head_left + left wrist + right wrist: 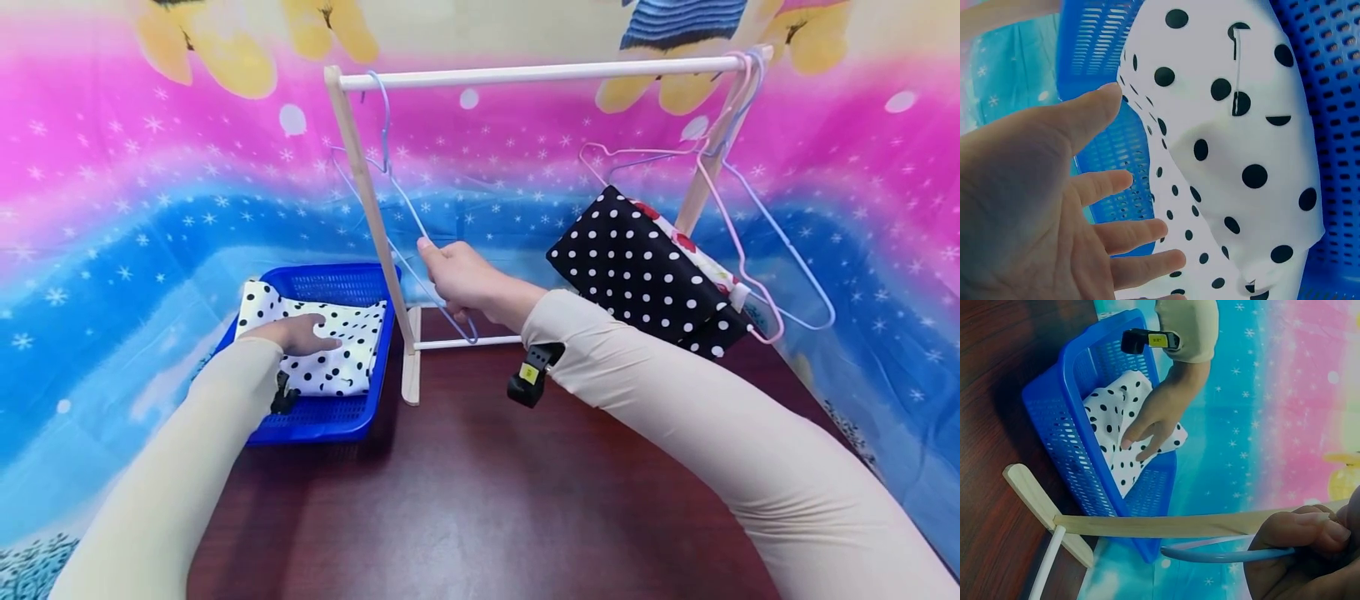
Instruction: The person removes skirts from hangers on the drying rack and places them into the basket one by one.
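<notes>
A white cloth with black dots (347,367) lies folded in the blue basket (318,430) on the left. Over it my left hand (298,335) reaches in, its fingers spread and holding nothing in the left wrist view; whether they touch the fabric I cannot tell. My right hand (468,279) grips the side of a light blue clothes hanger (411,208) that hangs by its hook at the left end of the rack's top rail (540,73). Curled fingers and thumb close round the hanger's wire in the right wrist view. The hanger carries no cloth.
At the rack's right end hang pink (722,200) and blue (787,242) hangers. A black cloth with white dots (626,254) and a red-and-white patterned cloth (693,250) hang there. The rack's left post (367,192) stands beside the basket on a dark wooden table (480,492).
</notes>
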Available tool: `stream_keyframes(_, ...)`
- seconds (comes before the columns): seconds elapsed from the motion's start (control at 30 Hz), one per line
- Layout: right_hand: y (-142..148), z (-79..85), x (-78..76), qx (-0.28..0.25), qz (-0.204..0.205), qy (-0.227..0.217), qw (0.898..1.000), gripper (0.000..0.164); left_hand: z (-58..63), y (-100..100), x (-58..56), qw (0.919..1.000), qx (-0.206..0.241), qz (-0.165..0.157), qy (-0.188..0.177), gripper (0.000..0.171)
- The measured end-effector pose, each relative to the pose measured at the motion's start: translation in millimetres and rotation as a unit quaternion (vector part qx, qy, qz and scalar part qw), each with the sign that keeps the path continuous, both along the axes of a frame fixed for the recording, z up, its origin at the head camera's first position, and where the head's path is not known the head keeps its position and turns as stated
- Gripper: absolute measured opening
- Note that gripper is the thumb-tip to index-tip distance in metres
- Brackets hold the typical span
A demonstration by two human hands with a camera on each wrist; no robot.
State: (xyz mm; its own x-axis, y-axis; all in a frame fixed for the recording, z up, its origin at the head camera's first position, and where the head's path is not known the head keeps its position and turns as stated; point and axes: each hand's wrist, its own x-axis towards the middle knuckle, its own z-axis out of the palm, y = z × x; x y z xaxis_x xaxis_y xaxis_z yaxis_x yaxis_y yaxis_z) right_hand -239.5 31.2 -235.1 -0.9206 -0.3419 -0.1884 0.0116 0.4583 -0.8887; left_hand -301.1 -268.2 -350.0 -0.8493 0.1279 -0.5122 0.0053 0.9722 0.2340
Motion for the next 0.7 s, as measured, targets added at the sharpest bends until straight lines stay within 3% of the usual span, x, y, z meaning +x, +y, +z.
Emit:
stream_keyframes(0.33,-1,-0.6,1.8,-0.008,-0.002,-0.005,1.0,0.055,3.2,9,9.3,0.9988,0.003,-0.012,0.048,0.079)
stream_keyframes(0.7,1,-2.7,4.2,-0.037,0.002,-0.005,0.999,0.054,9.6,21,20.9,0.9955,0.025,-0.056,0.072,0.076)
